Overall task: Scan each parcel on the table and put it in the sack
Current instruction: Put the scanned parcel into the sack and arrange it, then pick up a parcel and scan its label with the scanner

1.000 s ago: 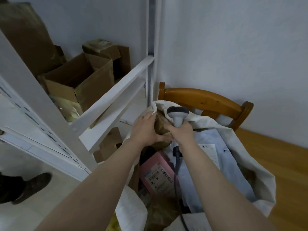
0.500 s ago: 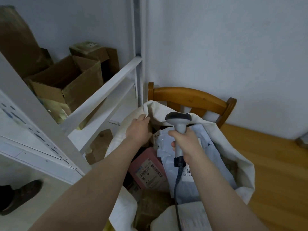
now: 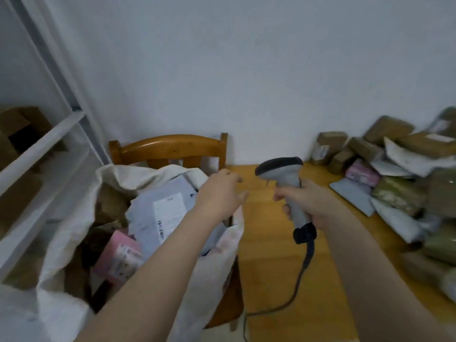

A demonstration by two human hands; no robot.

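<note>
A white sack [image 3: 74, 213] stands open on a wooden chair [image 3: 170, 146] at the left. Inside lie a pale blue mailer with a label [image 3: 162, 211], a pink parcel [image 3: 118, 257] and brown parcels. My left hand [image 3: 219, 193] hovers over the sack's right rim, fingers loosely bent, holding nothing. My right hand [image 3: 306, 203] grips the handle of a grey barcode scanner [image 3: 283, 174] above the wooden table [image 3: 271, 243]; its cable trails down toward me. A pile of parcels [image 3: 404, 183] covers the table's right side.
White metal shelving [image 3: 49, 149] with cardboard boxes stands at the left, close to the sack. A plain white wall runs behind the chair and table. Bare wood shows on the table between the sack and the parcel pile.
My view has swung right, bringing the table's parcel pile into sight. Both hands have come out of the sack toward the table; the left hand has let go of the brown parcel.
</note>
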